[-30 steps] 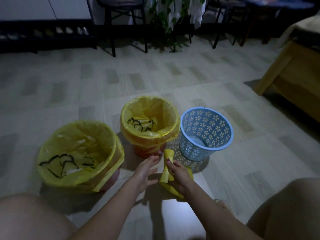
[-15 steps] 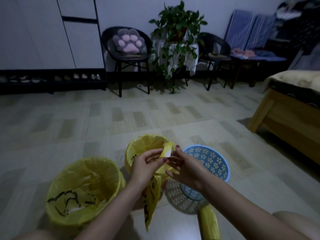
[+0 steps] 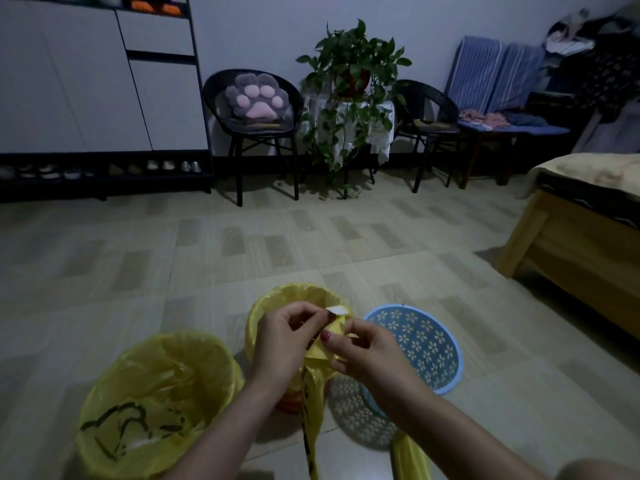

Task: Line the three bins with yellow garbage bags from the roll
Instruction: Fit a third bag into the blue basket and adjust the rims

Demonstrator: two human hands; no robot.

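Yellow plastic fills the lower middle of the frame: we see a folded garbage bag (image 3: pixel 327 355) held up between two hands, its tail hanging down toward the bottom edge. The left hand (image 3: pixel 284 344) pinches the bag's upper part with curled fingers, and the right hand (image 3: pixel 367 355) pinches it just beside, thumb and fingertips closed on the folded top. At lower left stands a bin already lined in yellow (image 3: pixel 156 400); behind the hands a second lined bin (image 3: pixel 277 303) shows its rim. The blue perforated bin (image 3: pixel 426 344), right of the hands, has no liner. The roll (image 3: pixel 408 459) lies at the bottom edge, below the right forearm. All three bins rest on the tiled floor (image 3: pixel 242 258).
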